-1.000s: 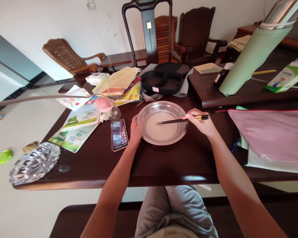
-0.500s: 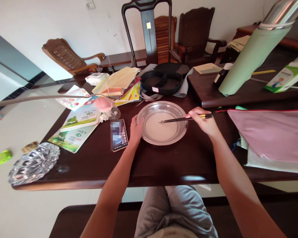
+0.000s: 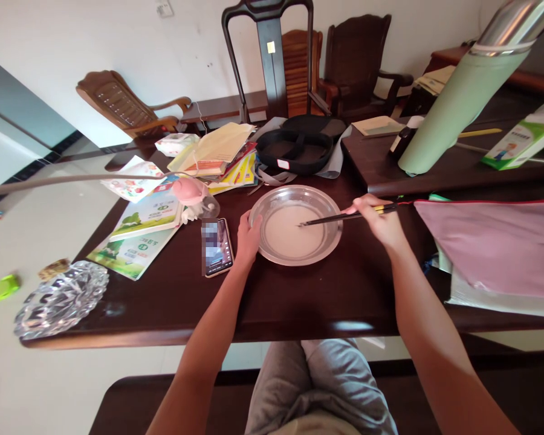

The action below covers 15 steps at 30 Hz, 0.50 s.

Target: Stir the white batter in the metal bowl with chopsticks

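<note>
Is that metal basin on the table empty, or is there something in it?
Not empty. The metal basin holds a shallow pale, milky liquid across its bottom, and the tips of the chopsticks in the right hand dip into it.

A round metal basin, shallow w/ a wide shiny rim, is sitting flat on the dark table just beside a phone on its left. It's holding a pale, milky, opaque liquid covering the whole bottom, smooth-looking. A pair of black chopsticks w/ yellowish bands near the top end is lying almost level, slightly tilted down toward the tips. Tips are reaching over the right rim, ending approx. at the basin's middle over the liquid; can't tell if they're dipping in.
</note>
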Tool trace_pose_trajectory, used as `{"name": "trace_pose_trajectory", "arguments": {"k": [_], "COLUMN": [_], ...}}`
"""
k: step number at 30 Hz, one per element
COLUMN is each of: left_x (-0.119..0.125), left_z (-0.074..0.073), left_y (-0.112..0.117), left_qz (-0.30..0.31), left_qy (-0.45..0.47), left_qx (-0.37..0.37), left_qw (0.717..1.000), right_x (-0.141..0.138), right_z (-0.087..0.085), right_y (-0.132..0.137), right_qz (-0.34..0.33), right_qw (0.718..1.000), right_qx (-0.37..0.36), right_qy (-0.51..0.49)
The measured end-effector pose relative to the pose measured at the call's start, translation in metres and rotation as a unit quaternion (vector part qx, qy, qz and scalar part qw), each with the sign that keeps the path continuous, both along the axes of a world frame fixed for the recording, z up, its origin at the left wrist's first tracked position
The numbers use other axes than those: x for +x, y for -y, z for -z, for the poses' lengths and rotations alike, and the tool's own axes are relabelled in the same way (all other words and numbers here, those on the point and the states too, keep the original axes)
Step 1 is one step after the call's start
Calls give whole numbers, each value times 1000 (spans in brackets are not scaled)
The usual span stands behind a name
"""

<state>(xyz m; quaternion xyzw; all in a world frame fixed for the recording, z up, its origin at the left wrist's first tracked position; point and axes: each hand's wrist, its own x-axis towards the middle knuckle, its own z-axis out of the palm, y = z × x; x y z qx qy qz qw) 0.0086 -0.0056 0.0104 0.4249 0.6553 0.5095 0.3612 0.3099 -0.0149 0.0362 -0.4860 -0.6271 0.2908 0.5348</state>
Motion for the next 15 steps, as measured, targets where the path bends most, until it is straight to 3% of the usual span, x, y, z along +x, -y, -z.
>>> {"name": "trace_pose_trajectory", "arguments": {"k": [2, 4, 8, 11, 15], "left_x": [-1, -1, -1, -2, -4], "left_z": [0, 1, 4, 7, 8], "left_y": [0, 0, -2, -3, -4], "left_qz": [1, 3, 3, -1, -4], "left_qy": [-2, 0, 1, -2, -6], "left_qx": [0, -1, 6, 12, 12], "left_qw": [1000, 1000, 1000, 1000, 1000], "right_x": [6, 4, -14, -13, 7], "right_z": [-3, -4, 0, 4, 1], "right_y": [2, 4, 1, -2, -1], "right_qz": [-2, -50, -124, -87, -4], "right_qw": [999, 998, 991, 995, 1000], "right_qx": [-12, -28, -28, -6, 5], "right_qy": [-30, -33, 37, 55, 5]}}
